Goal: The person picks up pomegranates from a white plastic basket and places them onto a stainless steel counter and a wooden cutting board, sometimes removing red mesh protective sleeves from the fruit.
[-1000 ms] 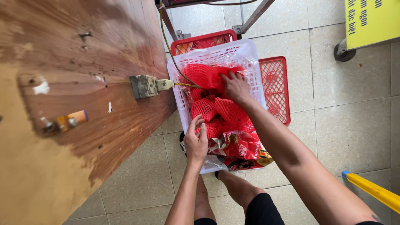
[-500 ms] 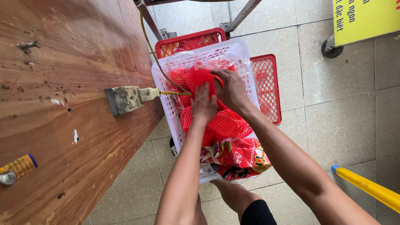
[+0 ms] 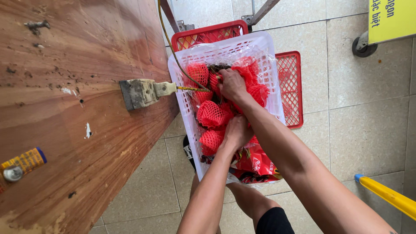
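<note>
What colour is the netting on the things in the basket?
Red, on the net-wrapped pieces; clearest in the head view.

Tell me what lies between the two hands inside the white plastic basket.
In the head view, a red foam-net wrapped fruit lies between the left hand and right hand.

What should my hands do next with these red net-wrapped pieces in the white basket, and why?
Probably close the right hand on one red net-wrapped piece and lift it out. Both hands are already down in the white basket, the left hand pressing among the pieces, which lie packed close together.
</note>
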